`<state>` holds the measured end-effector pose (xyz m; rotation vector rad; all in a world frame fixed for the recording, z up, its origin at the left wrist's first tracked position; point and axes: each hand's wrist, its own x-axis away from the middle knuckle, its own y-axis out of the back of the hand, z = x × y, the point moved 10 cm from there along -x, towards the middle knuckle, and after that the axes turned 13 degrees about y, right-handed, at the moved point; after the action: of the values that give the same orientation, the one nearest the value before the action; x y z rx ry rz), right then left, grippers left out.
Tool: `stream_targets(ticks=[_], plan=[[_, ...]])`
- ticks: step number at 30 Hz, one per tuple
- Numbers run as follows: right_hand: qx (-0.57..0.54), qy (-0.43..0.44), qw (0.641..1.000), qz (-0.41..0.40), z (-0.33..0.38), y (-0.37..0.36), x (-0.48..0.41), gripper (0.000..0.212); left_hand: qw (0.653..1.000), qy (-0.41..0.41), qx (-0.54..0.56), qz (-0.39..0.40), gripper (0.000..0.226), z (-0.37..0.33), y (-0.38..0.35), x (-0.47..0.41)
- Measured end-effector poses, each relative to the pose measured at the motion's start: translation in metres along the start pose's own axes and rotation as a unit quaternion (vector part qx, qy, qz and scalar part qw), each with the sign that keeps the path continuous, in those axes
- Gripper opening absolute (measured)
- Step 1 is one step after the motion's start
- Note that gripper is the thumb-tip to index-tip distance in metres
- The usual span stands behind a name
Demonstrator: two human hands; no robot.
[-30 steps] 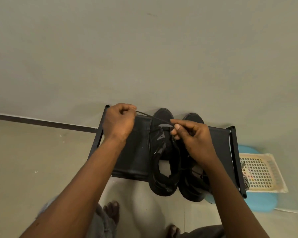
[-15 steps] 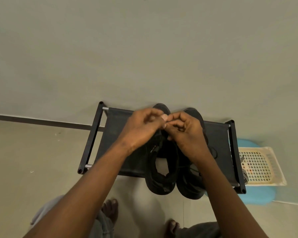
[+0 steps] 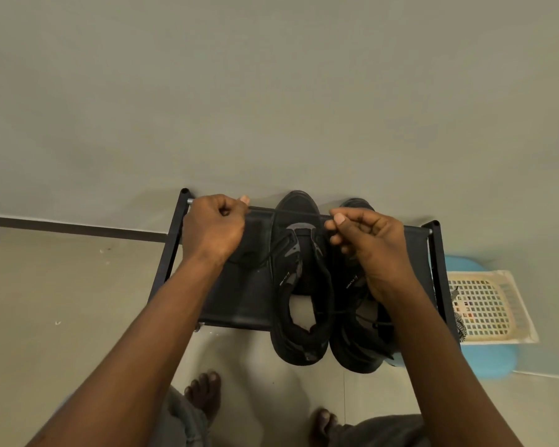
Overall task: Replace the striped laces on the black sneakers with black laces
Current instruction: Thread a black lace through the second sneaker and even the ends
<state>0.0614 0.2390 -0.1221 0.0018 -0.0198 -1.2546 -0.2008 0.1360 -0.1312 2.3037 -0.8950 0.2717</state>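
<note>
Fingertips [image 3: 338,218] of your right hand [image 3: 371,243] pinched one end of a black lace [image 3: 291,212], while your left hand [image 3: 212,227] was clenched round the other, the strand drawn taut between them. It crossed above the toes of the black sneakers [image 3: 300,343], which stood side by side on a black fabric rack [image 3: 239,301], heels overhanging its near edge. A striped lace [image 3: 460,329] lay just beyond the rack's right end, against a cream perforated basket [image 3: 491,304].
</note>
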Motion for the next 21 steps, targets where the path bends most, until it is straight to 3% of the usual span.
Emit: stream_targets(ticks=[3,6,8,11,15,19,21], plan=[[-0.027,-0.015,0.999,-0.032,-0.003,0.002,0.001,0.010,0.999,0.009,-0.049,-0.019,0.030,0.000,0.006,0.002],[0.032,0.006,0.999,-0.014,-0.001,-0.001,0.002,0.013,0.987,-0.046,-0.148,-0.030,0.015,-0.012,-0.001,0.009],[0.075,0.015,0.997,0.030,0.000,-0.012,0.004,0.011,0.988,-0.092,-0.116,0.034,0.021,-0.021,-0.021,0.018],[0.089,0.017,0.991,0.097,-0.002,-0.031,0.005,0.015,0.978,-0.098,-0.007,0.185,0.024,-0.027,-0.053,0.036],[0.089,0.030,0.991,0.092,0.000,-0.031,0.005,0.016,0.949,-0.129,-0.004,0.288,0.021,-0.031,-0.080,0.055],[0.080,0.029,0.996,0.037,0.001,-0.021,0.003,0.019,0.949,-0.145,-0.024,0.278,0.011,-0.029,-0.086,0.054],[0.134,0.027,0.990,0.033,-0.001,-0.018,0.003,0.023,0.957,-0.137,-0.037,0.253,0.007,-0.027,-0.087,0.048]])
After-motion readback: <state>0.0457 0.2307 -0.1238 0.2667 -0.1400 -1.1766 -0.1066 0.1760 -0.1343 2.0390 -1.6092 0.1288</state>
